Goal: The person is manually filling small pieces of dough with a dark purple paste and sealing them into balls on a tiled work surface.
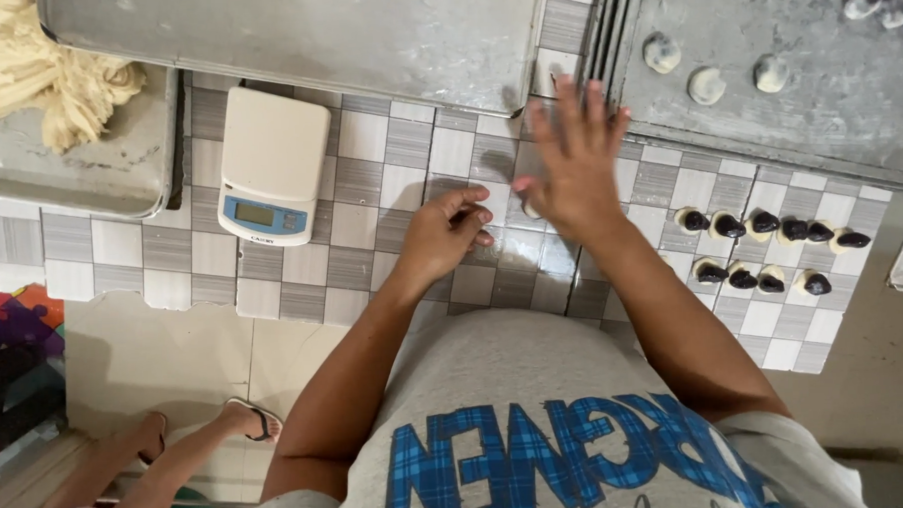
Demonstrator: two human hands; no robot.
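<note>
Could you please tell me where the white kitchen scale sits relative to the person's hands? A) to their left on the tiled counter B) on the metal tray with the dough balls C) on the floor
A: the scale rests on the tiled counter, left of both hands.

A single head-worn camera looks steeply down from close above the tiled counter [368, 147], facing the far metal trays beyond the white kitchen scale [273, 165].

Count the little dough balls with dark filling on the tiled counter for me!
10 dough balls: six in the far row, four in the near row, right of the right hand. None looks hidden.
</note>
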